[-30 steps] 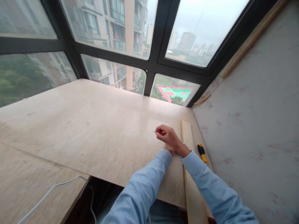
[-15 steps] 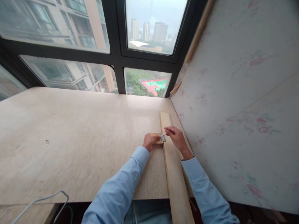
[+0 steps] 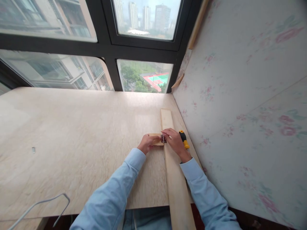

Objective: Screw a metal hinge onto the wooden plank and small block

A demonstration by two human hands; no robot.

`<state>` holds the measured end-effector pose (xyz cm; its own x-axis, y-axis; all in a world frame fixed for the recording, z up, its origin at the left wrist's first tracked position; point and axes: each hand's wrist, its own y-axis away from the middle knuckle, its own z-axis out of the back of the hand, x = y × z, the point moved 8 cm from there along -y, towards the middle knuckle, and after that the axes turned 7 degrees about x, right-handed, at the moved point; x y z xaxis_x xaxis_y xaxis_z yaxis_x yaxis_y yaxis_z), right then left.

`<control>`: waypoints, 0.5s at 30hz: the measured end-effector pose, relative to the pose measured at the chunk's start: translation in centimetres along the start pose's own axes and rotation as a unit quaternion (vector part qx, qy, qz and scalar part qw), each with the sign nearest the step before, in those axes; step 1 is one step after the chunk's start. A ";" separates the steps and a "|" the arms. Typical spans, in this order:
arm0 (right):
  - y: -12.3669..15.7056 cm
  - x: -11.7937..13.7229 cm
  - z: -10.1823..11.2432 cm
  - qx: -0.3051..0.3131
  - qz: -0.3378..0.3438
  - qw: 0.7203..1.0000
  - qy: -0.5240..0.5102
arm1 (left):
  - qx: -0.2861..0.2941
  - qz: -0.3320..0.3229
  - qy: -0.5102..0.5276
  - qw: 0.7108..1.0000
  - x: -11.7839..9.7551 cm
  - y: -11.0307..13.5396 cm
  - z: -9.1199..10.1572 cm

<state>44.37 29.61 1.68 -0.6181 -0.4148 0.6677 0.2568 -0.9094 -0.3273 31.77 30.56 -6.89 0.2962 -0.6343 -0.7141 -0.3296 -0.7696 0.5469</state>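
Observation:
My left hand (image 3: 145, 143) is closed on a small wooden block (image 3: 154, 140), its fingertips near a metal hinge (image 3: 163, 138). The hinge lies across the joint between the block and a long wooden plank (image 3: 177, 185). Over the hinge, my right hand (image 3: 174, 140) is closed in a pinch on a small thin piece that looks like a screw, mostly hidden by the fingers. Just right of that hand lies a tool with a black and yellow handle (image 3: 184, 139), partly covered by the hand.
A small metal piece (image 3: 33, 149) lies on the left of the stone-patterned sill (image 3: 91, 137). A pale cable (image 3: 45, 200) loops over the front left edge. Dark-framed windows (image 3: 144, 44) stand behind, and a flower-papered wall (image 3: 251, 111) borders the right. The plank overhangs the front edge.
My right hand has come lower and closer to the hinge. The black and yellow handle now shows beside it. My left hand still holds the block, and the whole view has shifted slightly.

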 end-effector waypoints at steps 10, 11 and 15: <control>0.5 -0.4 -0.1 0.007 0.011 1.000 0.007 | -0.004 0.011 -0.006 1.000 0.2 -0.8 0.3; 0.5 -0.4 -0.2 0.011 0.013 1.000 0.007 | -0.007 0.010 -0.007 1.000 0.2 -0.8 0.3; 0.6 -0.5 -0.3 0.022 0.020 1.000 0.007 | -0.005 0.002 -0.010 1.000 0.2 -0.8 0.1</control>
<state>44.57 29.26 0.95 -0.6176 -0.4509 0.6444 0.3141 -0.8926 -0.3235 31.94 31.04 -7.48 0.2765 -0.6356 -0.7208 -0.3214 -0.7680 0.5539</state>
